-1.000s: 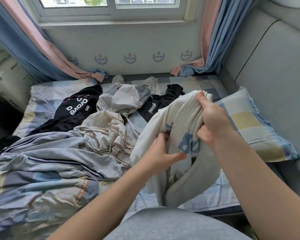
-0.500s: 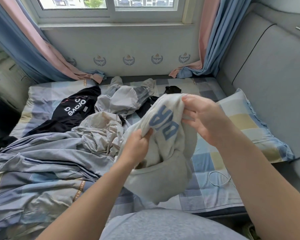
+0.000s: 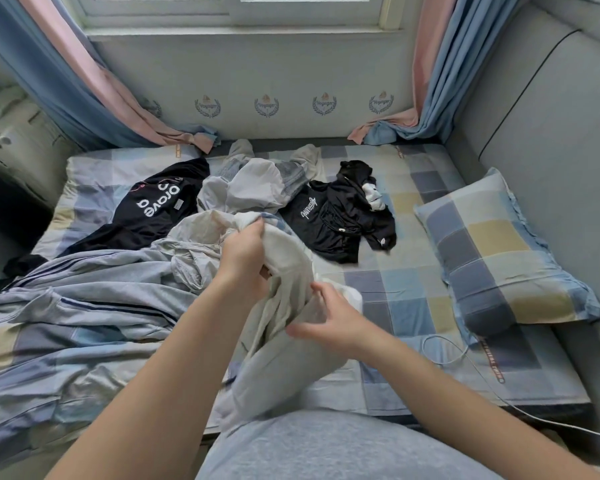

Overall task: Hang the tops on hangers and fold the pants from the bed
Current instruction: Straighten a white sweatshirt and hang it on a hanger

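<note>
You have brought the crumpled cream-white cotton top (image 3: 278,372) down from in front of you toward the near edge of the checked bed (image 3: 395,296), and its blue lettering is now turned out of sight. Your left hand (image 3: 245,252) clamps the upper bunch; your right hand (image 3: 329,322) grips a lower fold. You are likely still hunting for the neckline, and no hanger shows.

Cream garment (image 3: 284,258), near edge: plain. Black tee (image 3: 153,209) far-left w/ white lettering; black top (image 3: 336,220) far-mid, white script. Grey garment (image 3: 253,188) btwn them. Bed sheet (image 3: 406,296) & pillow (image 3: 492,258): blue/grey/yellow checks. Crumpled cloth (image 3: 84,296), left edge: grey-blue, navy stripes.
</note>
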Demonstrator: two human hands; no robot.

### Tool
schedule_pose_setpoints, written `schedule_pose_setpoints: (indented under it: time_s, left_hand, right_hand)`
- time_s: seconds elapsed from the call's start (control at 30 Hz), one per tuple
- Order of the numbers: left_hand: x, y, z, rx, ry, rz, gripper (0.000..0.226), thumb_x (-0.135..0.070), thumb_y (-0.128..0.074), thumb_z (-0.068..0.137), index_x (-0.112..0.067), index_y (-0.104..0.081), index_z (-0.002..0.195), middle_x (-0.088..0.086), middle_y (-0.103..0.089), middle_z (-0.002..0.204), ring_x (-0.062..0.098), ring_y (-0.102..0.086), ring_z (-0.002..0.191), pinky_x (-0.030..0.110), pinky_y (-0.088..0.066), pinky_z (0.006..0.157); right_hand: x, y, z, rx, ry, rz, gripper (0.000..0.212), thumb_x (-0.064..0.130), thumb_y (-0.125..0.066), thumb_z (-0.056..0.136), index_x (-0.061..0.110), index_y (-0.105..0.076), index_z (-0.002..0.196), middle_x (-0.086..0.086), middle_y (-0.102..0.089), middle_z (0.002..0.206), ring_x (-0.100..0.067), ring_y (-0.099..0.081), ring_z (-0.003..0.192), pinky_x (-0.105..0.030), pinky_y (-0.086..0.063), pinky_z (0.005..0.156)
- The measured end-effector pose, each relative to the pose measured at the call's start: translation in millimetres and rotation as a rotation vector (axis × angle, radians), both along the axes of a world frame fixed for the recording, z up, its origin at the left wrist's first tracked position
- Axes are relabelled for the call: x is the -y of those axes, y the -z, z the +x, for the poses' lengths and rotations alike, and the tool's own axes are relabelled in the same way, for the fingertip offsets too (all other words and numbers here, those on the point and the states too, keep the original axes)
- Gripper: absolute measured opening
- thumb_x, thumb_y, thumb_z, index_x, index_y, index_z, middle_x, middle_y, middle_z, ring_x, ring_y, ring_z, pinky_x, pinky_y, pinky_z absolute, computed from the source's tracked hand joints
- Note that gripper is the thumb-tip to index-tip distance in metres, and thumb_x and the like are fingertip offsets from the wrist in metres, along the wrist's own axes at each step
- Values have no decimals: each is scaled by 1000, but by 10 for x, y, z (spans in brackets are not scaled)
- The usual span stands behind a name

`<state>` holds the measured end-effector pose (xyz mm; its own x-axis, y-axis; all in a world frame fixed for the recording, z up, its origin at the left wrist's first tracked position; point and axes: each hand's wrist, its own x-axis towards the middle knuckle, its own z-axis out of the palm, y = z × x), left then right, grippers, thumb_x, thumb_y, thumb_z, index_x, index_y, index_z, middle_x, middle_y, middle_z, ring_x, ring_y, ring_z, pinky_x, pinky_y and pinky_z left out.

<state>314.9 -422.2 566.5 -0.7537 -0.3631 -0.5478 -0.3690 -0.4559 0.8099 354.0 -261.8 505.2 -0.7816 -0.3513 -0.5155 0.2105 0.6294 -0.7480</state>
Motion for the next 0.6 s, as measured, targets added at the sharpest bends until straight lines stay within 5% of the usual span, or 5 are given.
schedule_pose_setpoints:
  time_s: [0.1,0.27,0.37,0.43,0.6]
  left_hand:
    - [-25,-76,2,13,-74,136,32,-26,-56,102,-6,-60,126,14,-67,119,27,-67,106,39,-57,90]
    - [34,-143,-17,11,-134,260,24,-26,-59,101,-10,-56,120,8,-66,111,21,-68,102,38,-57,90]
    - [60,-75,-21,23,-114,285,36,-28,-56,102,-3,-54,128,13,-67,116,27,-69,104,46,-56,94]
    - [33,-42,-12,43,-79,353,42,-33,-50,104,-2,-50,132,19,-64,123,35,-67,108,54,-54,95]
    - [-83,21,-32,113,-66,480,46,-39,-42,106,-1,-47,131,26,-57,128,46,-61,111,67,-50,85]
  right_hand:
    - [36,252,-16,-99,28,181,107,62,-76,60,32,-24,149,2,-20,155,-28,-20,145,-48,-29,116]
    - [-342,489,-296,-189,112,433,43,35,-60,88,27,-46,128,-2,-38,140,-32,-38,128,-52,-40,103]
    - [-590,459,-574,-320,300,497,52,29,-49,100,20,-33,148,-5,-34,155,-34,-35,138,-54,-36,107]
    - [-709,362,-739,-354,372,455,65,33,-49,101,18,-20,157,-4,-26,162,-33,-31,143,-53,-32,111]
    - [-647,159,-632,-236,210,0,43,33,-65,95,16,-55,134,-2,-59,134,-19,-58,119,-35,-48,100]
